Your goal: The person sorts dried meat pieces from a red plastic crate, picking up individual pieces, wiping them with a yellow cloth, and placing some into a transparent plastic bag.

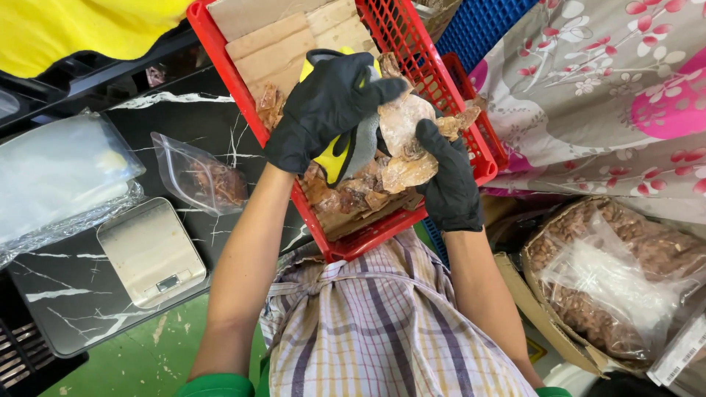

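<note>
2 gloved hands, left hand point(323, 110) and right hand point(448, 180), clasp dried pale pieces point(404, 140) between them above the red crate point(441, 81).

at nine o'clock we see a clear zip bag point(200, 178), at four o'clock a large clear sack point(614, 283), white label point(680, 355) beside.
</note>
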